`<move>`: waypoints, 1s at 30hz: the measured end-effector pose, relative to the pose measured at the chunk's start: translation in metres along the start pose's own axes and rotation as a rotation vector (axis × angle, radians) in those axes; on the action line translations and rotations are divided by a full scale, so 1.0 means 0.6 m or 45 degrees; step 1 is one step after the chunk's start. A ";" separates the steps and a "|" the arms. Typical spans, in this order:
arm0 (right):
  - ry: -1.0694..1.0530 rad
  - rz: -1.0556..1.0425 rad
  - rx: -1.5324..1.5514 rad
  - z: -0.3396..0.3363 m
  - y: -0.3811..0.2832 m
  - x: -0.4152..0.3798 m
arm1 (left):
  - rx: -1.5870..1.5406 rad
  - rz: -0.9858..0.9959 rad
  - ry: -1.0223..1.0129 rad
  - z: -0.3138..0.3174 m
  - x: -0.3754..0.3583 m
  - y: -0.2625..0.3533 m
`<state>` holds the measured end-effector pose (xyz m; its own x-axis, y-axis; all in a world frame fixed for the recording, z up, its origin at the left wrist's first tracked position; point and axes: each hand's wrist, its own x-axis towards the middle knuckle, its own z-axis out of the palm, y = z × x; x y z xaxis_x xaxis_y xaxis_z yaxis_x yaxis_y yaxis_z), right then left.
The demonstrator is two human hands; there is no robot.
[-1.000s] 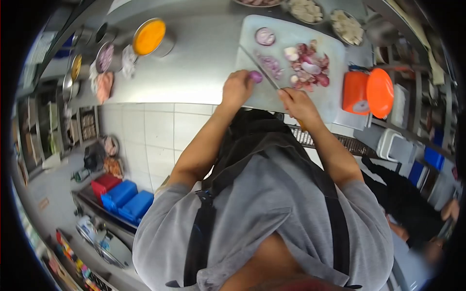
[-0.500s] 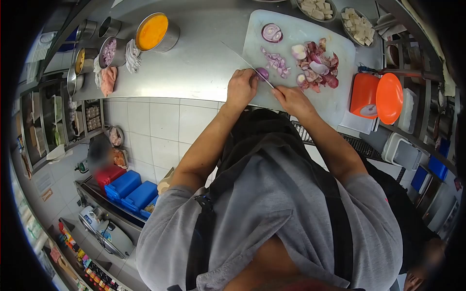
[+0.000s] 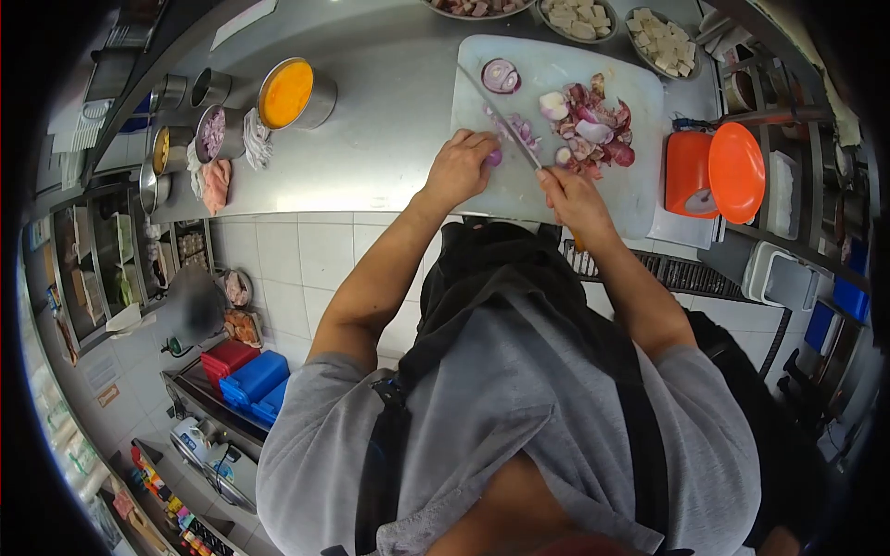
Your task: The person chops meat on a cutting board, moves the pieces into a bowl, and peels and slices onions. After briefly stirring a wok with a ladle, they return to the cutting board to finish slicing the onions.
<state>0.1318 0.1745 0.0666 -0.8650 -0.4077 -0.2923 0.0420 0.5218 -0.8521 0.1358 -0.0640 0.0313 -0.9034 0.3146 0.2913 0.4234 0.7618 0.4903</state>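
Observation:
My left hand (image 3: pixel 458 169) is closed around a piece of red onion (image 3: pixel 493 157) at the near left of the white cutting board (image 3: pixel 638 104). In my right hand (image 3: pixel 573 196) is a long kitchen knife (image 3: pixel 505 121), its blade slanting up and to the left. The blade lies over or beside the chopped onion (image 3: pixel 521 132), to the right of the held piece and apart from it. A cut onion half (image 3: pixel 501 76) rests face up at the board's far left. Onion peels and skins (image 3: pixel 598 130) form a heap on the right, with peeled pieces beside them.
Bowls of white cubes (image 3: pixel 663 42) stand behind the board. To its right sits an orange scale (image 3: pixel 691 171) with an orange pan. A pot of orange-yellow contents (image 3: pixel 297 94), a pot of chopped onion (image 3: pixel 218 132) and cloths (image 3: pixel 257 139) are at the left on the steel counter (image 3: pixel 389 120).
The knife has moved off the held onion to the right, toward the chopped pieces, and its blade points more upward. My left hand still holds the onion piece. The camera view has shifted slightly.

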 end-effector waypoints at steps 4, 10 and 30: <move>-0.047 0.047 -0.043 0.006 -0.014 -0.003 | 0.055 -0.245 -0.007 0.007 -0.010 0.018; -0.160 0.071 0.013 0.034 -0.003 0.020 | -0.070 -0.436 0.156 0.007 -0.031 0.023; -0.089 -0.121 -0.190 0.050 -0.019 0.052 | -0.052 -0.426 0.126 0.009 -0.028 0.018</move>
<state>0.1195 0.1335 0.0543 -0.8246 -0.5089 -0.2471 -0.1177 0.5815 -0.8050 0.1550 -0.0581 0.0274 -0.9825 -0.0068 0.1859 0.1088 0.7898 0.6037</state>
